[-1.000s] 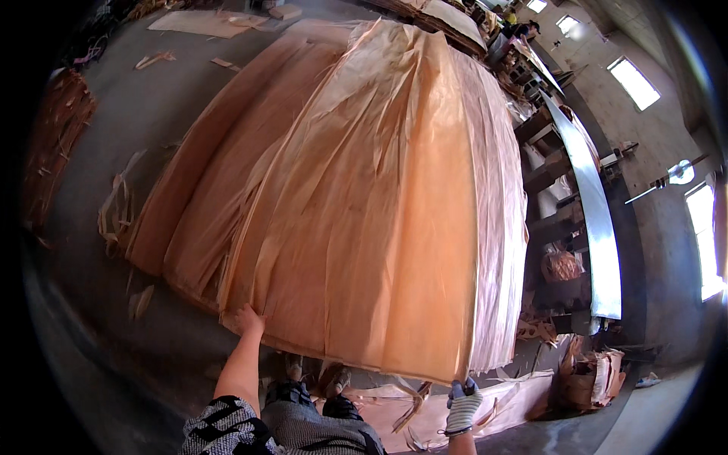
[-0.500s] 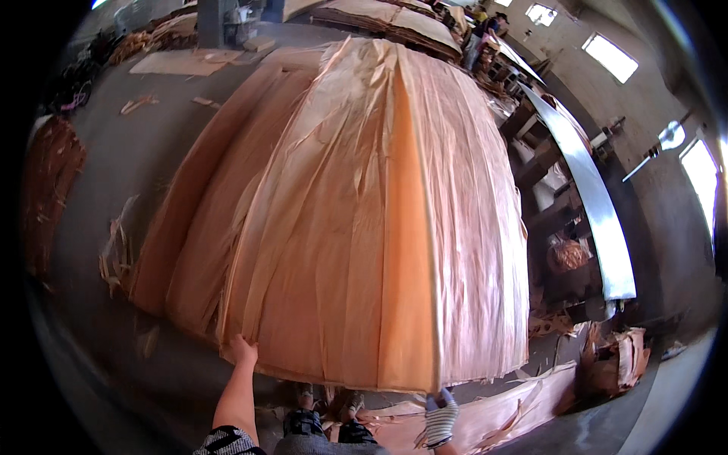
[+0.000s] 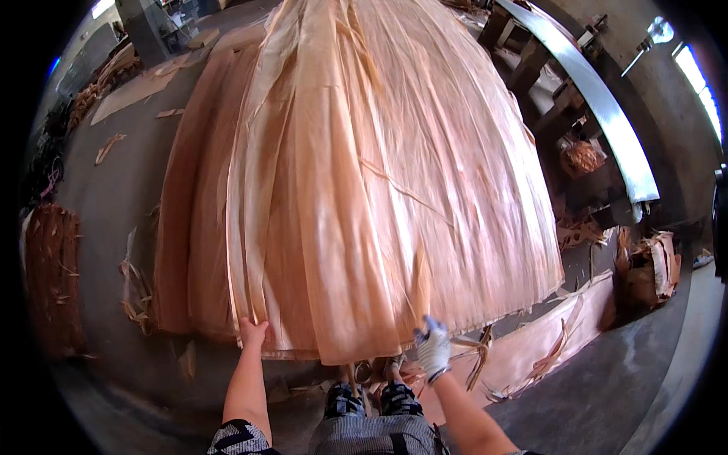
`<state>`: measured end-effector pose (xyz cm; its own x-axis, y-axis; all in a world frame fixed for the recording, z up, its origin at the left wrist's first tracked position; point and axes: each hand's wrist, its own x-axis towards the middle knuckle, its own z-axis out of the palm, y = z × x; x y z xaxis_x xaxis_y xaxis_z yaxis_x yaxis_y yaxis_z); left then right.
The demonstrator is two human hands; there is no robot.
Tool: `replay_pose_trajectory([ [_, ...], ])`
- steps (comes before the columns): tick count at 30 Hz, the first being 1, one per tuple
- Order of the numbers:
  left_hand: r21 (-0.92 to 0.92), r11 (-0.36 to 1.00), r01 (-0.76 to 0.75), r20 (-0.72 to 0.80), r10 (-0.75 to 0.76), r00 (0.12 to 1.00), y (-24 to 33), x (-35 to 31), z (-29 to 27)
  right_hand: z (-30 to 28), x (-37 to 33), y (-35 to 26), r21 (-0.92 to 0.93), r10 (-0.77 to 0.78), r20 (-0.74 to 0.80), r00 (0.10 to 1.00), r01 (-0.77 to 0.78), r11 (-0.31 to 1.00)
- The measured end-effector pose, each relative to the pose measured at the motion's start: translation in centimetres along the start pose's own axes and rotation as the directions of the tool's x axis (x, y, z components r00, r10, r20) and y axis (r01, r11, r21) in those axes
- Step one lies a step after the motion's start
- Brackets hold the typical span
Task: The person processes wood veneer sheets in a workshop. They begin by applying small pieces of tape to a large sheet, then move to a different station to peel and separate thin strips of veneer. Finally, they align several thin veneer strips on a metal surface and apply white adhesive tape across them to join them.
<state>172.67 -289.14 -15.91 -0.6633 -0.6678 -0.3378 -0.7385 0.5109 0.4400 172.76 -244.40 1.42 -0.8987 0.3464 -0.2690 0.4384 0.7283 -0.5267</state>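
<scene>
A broad stack of thin, pinkish-tan wood veneer sheets (image 3: 485, 220) spreads out in front of me. My bare left hand (image 3: 252, 332) is closed on the near left corner of the top veneer sheet (image 3: 334, 288), which lies rippled in lengthwise folds. At the stack's near edge, right of that sheet's loose right side, is my right hand (image 3: 433, 349) in a striped white glove with bluish fingertips. A narrow upright veneer strip (image 3: 422, 284) runs down to its fingers, which appear closed on it; the fingertips are partly blurred.
Darker veneer layers (image 3: 178, 227) extend along the left. A long pale metal strip (image 3: 584, 91) stands on supports at the right. Beside my feet lies a veneer piece (image 3: 531, 349) with torn scraps, near a brown bundle (image 3: 648, 265). Another bundle (image 3: 53, 277) is at far left.
The view has tilted down. My right hand has left the top sheet's right edge and now meets a narrow strip. That sheet's orange fold has flattened; my left hand keeps its corner.
</scene>
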Motion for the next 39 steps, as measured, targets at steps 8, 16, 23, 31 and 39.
replay_pose_trajectory([
  [8, 0.132, 0.949, -0.287, 0.058, 0.282, 0.958, 8.6, -5.9, -1.6, 3.4, 3.9, 5.3, -0.016, 0.236, 0.123, 0.964, -0.235, 0.972],
  [16, -0.352, 0.863, -0.363, 0.324, 0.476, 0.818, 17.8, -13.2, 1.6, 4.4, -1.5, -3.4, -0.077, -0.165, 0.139, 0.976, 0.177, 0.981],
  [23, -0.645, 0.756, 0.112, 0.538, 0.345, 0.769, 24.1, -14.1, 1.1, 9.7, -3.8, -7.8, 0.133, -0.402, 0.487, 0.775, 0.39, 0.911],
  [31, -0.412, 0.911, 0.018, 0.21, 0.076, 0.975, 12.1, -5.3, 6.3, 12.3, -7.2, 0.2, 0.035, -0.052, 0.61, 0.791, 0.038, 0.999],
  [39, -0.641, 0.722, 0.26, 0.359, -0.018, 0.933, 13.6, -6.7, 3.9, 20.0, -9.9, 1.3, 0.258, -0.109, 0.74, 0.663, -0.132, 0.957],
])
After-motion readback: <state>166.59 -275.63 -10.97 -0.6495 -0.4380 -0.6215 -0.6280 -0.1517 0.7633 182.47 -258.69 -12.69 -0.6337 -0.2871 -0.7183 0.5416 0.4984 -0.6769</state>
